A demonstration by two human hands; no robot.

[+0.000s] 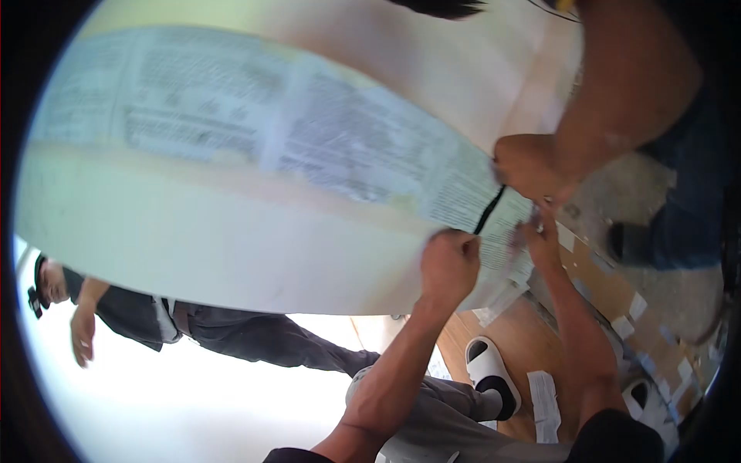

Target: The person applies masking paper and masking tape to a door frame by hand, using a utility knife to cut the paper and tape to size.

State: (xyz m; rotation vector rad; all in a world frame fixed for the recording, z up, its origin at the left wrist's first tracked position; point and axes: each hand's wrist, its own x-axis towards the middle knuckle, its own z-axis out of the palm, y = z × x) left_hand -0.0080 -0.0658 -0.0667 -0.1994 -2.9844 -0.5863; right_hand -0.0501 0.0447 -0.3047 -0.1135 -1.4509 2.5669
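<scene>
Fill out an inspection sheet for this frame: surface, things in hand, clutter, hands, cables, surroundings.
Surface: large pale curved panel fills the upper view; blurred.
Job's things: newspaper strip lies across the panel; thin dark strip near its right end, kind unclear.
Clutter: paper strips scattered on the wooden floor.
Hands: left hand closed at the newspaper's lower edge; right hand with fingers on the newspaper, grip unclear; co-worker's hand on it just above.
Cables: nothing seen.
Surroundings: white slipper on the floor; another person at the left.
</scene>
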